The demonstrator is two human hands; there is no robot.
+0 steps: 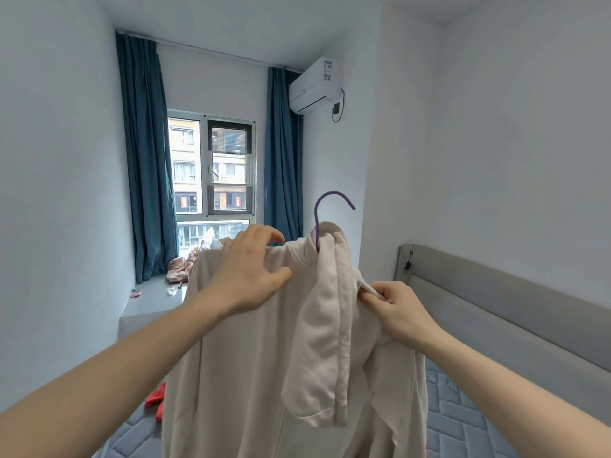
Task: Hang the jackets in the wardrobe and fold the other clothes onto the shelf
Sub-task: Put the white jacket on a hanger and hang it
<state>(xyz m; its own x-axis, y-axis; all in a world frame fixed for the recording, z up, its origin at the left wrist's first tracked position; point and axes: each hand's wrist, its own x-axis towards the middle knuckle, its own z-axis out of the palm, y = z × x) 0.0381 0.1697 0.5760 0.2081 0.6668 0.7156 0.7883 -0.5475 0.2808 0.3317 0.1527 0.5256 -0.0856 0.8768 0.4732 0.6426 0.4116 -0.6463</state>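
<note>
A cream hooded jacket (264,358) hangs in front of me on a purple hanger (325,206), whose hook sticks up above the collar. My left hand (251,272) grips the jacket's left shoulder, fingers curled over the top edge. My right hand (393,305) pinches the white drawstring and cloth at the right shoulder. The hood droops down the middle of the jacket. The wardrobe and shelf are out of view.
A bed with a blue quilted mattress (463,424) and a grey headboard (496,309) lies below and to the right. Red clothes (157,399) lie on the mattress at left. More clothes (182,269) are piled on the window ledge between blue curtains (148,160).
</note>
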